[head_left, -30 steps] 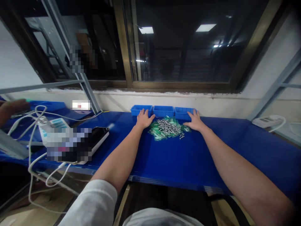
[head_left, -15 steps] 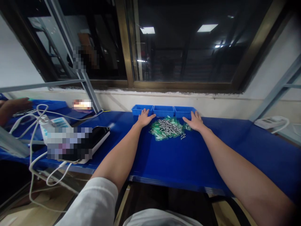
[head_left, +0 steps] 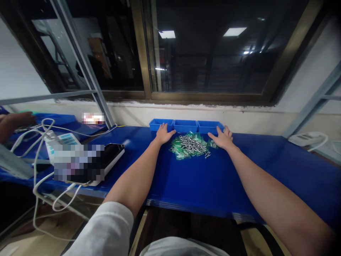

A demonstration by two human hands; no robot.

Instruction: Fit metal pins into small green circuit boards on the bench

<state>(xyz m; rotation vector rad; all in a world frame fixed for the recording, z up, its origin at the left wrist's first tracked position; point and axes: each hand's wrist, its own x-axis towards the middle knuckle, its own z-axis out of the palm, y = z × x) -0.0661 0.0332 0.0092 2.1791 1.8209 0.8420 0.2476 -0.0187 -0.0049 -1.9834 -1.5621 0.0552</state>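
A heap of metal screws and small green plastic pieces (head_left: 190, 145) lies on the blue table (head_left: 202, 181), just in front of three small blue bins (head_left: 185, 126). My left hand (head_left: 163, 134) lies flat on the table at the heap's left edge, fingers stretched toward the left bin. My right hand (head_left: 223, 138) rests on the table at the heap's right edge, fingers spread, close to the right bin. Neither hand holds anything.
A blurred device (head_left: 80, 163) with white cables (head_left: 39, 167) sits at the left of the table. Another person's hand (head_left: 12, 122) shows at the far left edge. A white power strip (head_left: 306, 138) lies at the right, and a dark window runs behind.
My right hand has shifted slightly to the right and spread its fingers a little. My left hand has hardly moved.
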